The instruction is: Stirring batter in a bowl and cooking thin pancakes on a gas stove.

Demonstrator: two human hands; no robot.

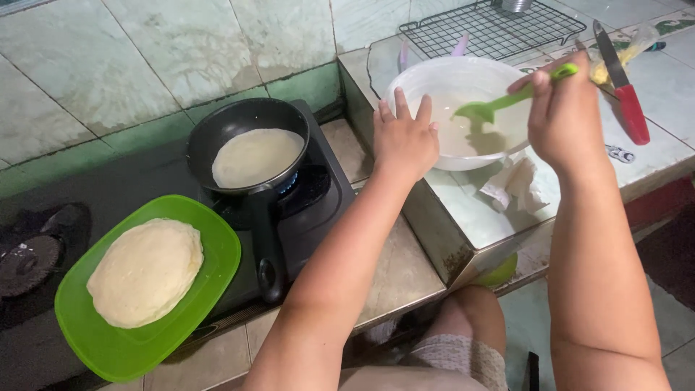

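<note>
1. Done: a stack of crepes (pixel 145 271) sits on the green tray (pixel 217 246), near left.
2. Cooking: one crepe in the black pan (pixel 246 119).
3. Left: batter remains (thin layer) in the white bowl (pixel 427 76), far right; left hand (pixel 404 141) steadies its rim, fingers spread, right hand (pixel 565 119) grips the green ladle (pixel 507 101).

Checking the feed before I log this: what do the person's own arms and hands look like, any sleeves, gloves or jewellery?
Both forearms are bare, with no sleeves in view. The left hand and right hand wear no gloves; no rings, watch or bracelets show. The fingernails look short and unpainted. No marks or bandages are visible.
</note>
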